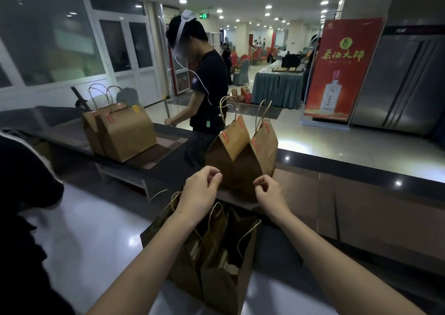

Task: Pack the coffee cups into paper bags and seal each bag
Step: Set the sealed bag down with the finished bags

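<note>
Under both forearms stand open paper bags (224, 278), their contents too dark to make out. Just beyond, two sealed bags (240, 151) with red stickers sit on the counter (361, 206). The left hand (199, 189) and right hand (269, 194) hover between, fingers curled, thumb meeting forefinger; whether they pinch anything I cannot tell. Farther left stand two other bags (122, 131), near another person (207, 86).
</note>
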Demonstrator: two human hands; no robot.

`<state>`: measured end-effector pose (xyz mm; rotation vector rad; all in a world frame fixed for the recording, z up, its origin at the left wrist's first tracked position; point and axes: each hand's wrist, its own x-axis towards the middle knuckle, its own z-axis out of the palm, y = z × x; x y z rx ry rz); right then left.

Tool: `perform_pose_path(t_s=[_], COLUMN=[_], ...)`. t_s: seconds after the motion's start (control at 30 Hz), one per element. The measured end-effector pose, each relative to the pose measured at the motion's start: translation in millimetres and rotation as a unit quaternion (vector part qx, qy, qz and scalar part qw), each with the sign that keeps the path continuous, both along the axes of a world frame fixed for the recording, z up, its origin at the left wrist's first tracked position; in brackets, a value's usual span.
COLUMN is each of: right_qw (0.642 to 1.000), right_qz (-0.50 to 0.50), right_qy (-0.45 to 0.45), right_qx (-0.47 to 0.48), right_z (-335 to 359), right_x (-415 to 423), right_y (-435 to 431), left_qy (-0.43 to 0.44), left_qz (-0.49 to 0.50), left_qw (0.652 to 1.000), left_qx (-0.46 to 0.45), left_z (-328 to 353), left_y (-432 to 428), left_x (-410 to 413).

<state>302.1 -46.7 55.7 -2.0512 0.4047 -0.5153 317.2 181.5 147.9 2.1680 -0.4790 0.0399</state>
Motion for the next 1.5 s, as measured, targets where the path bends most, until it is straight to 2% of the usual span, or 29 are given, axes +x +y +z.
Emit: perform_pose_path(t_s=[0.27, 0.43, 0.57, 0.73, 0.87, 1.23, 1.5], right_qw=[0.995, 0.989, 0.971, 0.913, 0.895, 0.861, 0.881], right_qz=[0.09, 0.124, 0.158, 0.2, 0.193, 0.199, 0.188], right_qy=[0.044, 0.078, 0.116, 0.121, 0.12, 0.157, 0.158], right_qx=[0.0, -0.033, -0.136, -0.335, -0.384, -0.442, -0.404], right_z=[-9, -15, -26, -43, -41, -38, -32], right_x=[5, 5, 7, 7, 7, -7, -30], right_y=[21, 21, 21, 20, 25, 27, 19], left_qy=[0.02, 0.031, 0.049, 0.041, 0.061, 0.044, 0.103], left_qz=[0.052, 0.07, 0.079, 0.086, 0.09, 0.141, 0.174], left_qw=[0.998, 0.997, 0.995, 0.99, 0.982, 0.959, 0.959], left_qx=[0.005, 0.017, 0.047, 0.104, 0.156, 0.243, 0.199], left_z=[-27, -50, -76, -109, -133, -153, -148], left_y=[29, 39, 42, 35, 29, 19, 9], left_x=[-54, -83, -96, -107, -112, -125, -137])
